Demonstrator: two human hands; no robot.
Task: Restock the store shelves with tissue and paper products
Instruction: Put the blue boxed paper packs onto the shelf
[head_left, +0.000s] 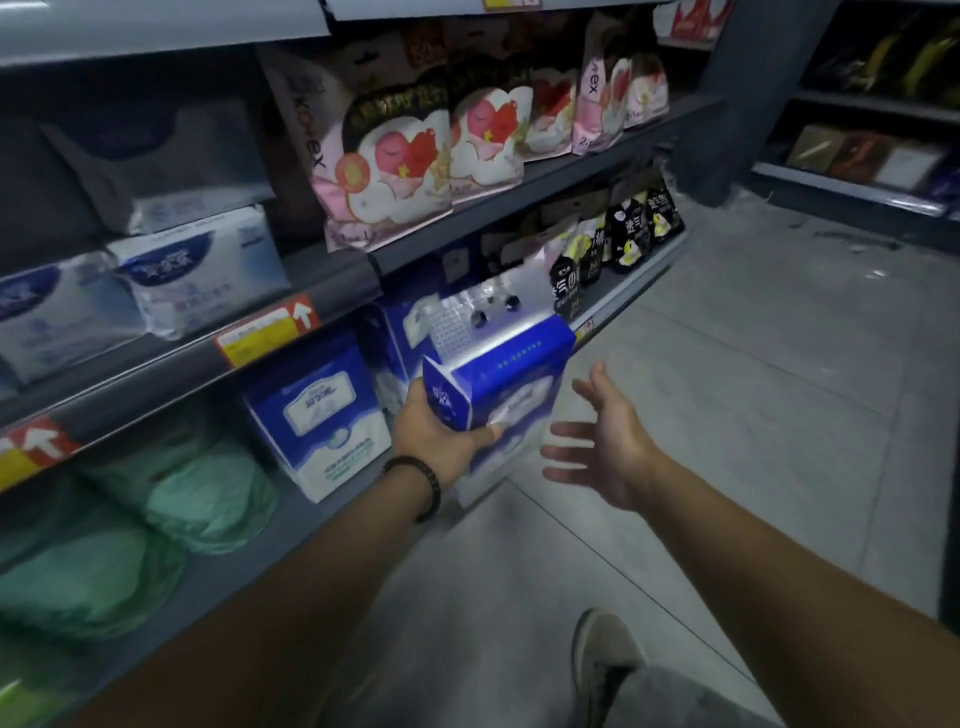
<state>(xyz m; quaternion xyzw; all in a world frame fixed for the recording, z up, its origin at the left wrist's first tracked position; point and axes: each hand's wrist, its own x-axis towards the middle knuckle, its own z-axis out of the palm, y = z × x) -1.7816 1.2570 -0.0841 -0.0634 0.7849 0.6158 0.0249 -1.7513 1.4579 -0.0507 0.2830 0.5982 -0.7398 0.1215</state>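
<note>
My left hand (441, 431) grips a blue and white tissue pack (511, 384) from its left side, thumb across the front. The pack is tilted and hangs in front of the bottom shelf (332, 499), just off its edge. My right hand (608, 441) is open, fingers spread, a little to the right of the pack and not touching it. More blue and white packs (317, 410) stand on the bottom shelf behind and to the left of the held one.
Green soft packs (208, 488) fill the bottom shelf's left end. The middle shelf rail (311, 291) with yellow price tags juts out above. Pink packs (395, 156) and black packs (623, 234) sit further right. Grey floor (753, 389) stretches right; my shoe (608, 654) is below.
</note>
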